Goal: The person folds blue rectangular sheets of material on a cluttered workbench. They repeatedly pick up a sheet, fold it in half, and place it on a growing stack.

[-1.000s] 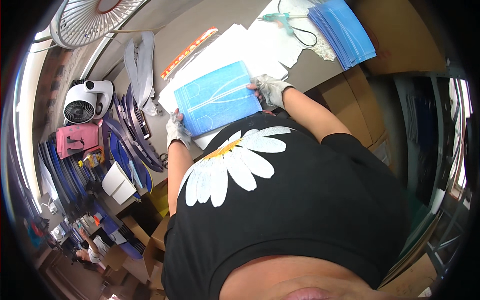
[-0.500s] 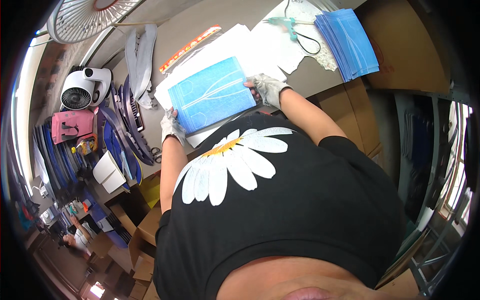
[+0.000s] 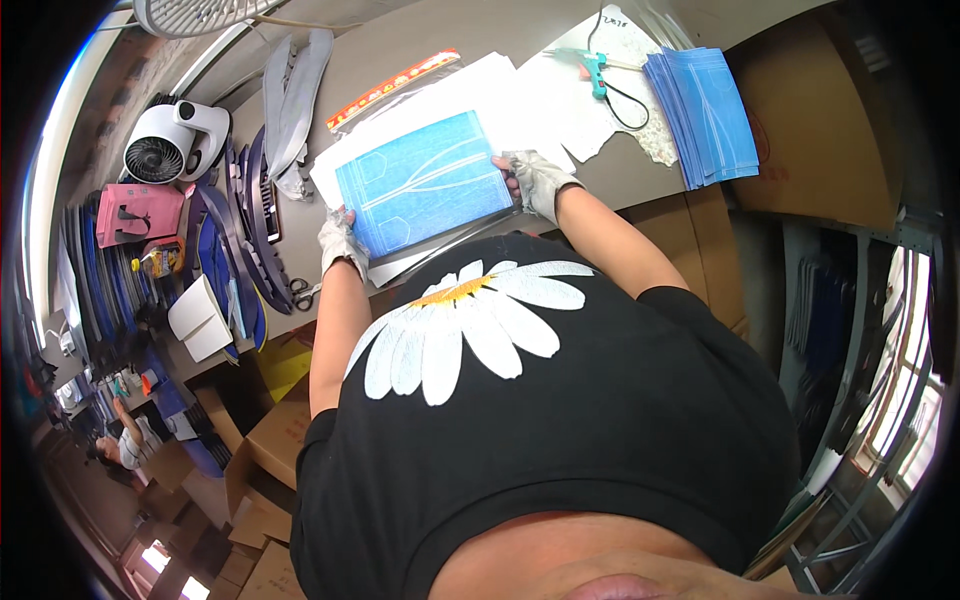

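Observation:
A blue rectangular sheet (image 3: 425, 185) printed with white, jeans-like seam lines and pockets lies over white paper sheets (image 3: 492, 88) on the table in front of me. My left hand (image 3: 343, 245), in a pale fingerless glove, holds its left edge near the lower corner. On the opposite edge, my right hand (image 3: 537, 184), gloved the same way, grips with the thumb on top. The fingers beneath the sheet are mostly hidden. Beyond it lies a clear plastic bag with a red and yellow header (image 3: 392, 90).
At the back right, a teal glue gun (image 3: 597, 75) with a black cord rests on white material, beside a stack of blue printed sheets (image 3: 712, 118). To the left are scissors (image 3: 302, 294), dark curved strips (image 3: 245, 215), and a white fan (image 3: 165, 145). Cardboard boxes (image 3: 815, 125) stand at right.
My view has shifted slightly, so the surroundings sit a little differently in the picture. Both hands keep hold of the blue sheet, which has hardly moved.

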The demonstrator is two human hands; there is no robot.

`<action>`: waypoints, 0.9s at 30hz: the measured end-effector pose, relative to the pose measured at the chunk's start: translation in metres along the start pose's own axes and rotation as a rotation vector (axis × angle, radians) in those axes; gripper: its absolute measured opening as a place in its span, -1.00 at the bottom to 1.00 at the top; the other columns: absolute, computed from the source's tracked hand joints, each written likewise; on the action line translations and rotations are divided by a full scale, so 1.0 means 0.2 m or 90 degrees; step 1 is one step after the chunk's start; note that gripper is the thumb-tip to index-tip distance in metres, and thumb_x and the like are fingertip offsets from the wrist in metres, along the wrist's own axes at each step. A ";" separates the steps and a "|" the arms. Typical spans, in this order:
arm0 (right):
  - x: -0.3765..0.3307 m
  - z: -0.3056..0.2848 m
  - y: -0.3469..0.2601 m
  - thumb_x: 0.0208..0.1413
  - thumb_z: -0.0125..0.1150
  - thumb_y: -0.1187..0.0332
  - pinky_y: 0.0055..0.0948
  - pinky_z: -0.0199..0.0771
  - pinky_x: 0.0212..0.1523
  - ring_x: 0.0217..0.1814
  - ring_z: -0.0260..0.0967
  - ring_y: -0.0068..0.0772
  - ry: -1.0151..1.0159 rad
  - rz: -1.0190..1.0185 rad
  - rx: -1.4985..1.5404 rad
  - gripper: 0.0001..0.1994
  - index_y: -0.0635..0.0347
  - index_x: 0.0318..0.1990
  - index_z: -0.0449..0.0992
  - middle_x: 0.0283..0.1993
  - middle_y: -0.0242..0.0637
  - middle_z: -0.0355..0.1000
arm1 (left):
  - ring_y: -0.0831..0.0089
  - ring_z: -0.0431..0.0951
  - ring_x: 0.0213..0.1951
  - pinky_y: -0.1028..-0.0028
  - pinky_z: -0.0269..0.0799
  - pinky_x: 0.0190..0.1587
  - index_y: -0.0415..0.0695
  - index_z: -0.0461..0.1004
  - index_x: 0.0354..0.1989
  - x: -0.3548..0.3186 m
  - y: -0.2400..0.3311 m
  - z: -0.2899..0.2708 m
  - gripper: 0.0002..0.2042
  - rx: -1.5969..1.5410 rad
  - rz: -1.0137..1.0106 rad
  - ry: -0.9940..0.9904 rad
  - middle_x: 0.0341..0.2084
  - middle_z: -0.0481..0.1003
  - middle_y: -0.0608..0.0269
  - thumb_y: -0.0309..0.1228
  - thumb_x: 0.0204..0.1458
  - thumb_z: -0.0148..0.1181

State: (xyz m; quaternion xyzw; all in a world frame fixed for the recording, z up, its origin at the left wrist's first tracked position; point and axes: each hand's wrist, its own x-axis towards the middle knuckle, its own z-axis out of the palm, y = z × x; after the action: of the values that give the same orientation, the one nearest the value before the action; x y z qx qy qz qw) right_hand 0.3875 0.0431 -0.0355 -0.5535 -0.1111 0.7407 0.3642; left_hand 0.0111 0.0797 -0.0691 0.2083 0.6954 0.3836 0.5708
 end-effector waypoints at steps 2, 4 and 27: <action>-0.04 0.04 -0.03 0.08 0.29 0.25 -0.53 0.02 -0.64 -0.67 -0.02 -0.61 0.011 0.011 0.006 -0.74 -0.03 -0.55 0.34 -0.66 -0.53 0.16 | 0.21 0.43 0.07 0.09 0.33 0.09 -0.09 0.26 0.29 0.05 -0.05 -0.05 -0.45 -0.010 0.016 -0.021 0.14 0.39 0.15 -0.44 0.08 0.18; -0.03 0.04 -0.03 0.08 0.29 0.26 -0.53 0.01 -0.64 -0.68 -0.01 -0.60 -0.001 0.012 -0.006 -0.74 -0.02 -0.56 0.34 -0.66 -0.52 0.16 | 0.23 0.40 0.10 0.10 0.32 0.10 -0.08 0.25 0.30 0.10 -0.09 -0.10 -0.45 -0.021 0.030 -0.020 0.16 0.37 0.16 -0.45 0.08 0.17; 0.02 0.08 -0.22 0.07 0.25 0.29 -0.48 0.14 -0.57 -0.57 0.11 -0.59 0.005 -0.032 -0.242 -0.88 0.02 -0.47 0.51 -0.55 -0.51 0.32 | 0.30 0.48 -0.08 0.25 0.43 -0.04 -0.14 0.32 0.23 0.03 -0.07 -0.13 -0.53 -0.132 0.029 -0.068 -0.01 0.47 0.19 -0.47 0.10 0.16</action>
State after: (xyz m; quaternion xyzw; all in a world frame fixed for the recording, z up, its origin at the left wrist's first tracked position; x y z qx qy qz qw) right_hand 0.3911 0.0802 -0.0070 -0.6126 -0.2612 0.6947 0.2720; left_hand -0.0137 0.0674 -0.0833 0.1837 0.6156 0.4548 0.6169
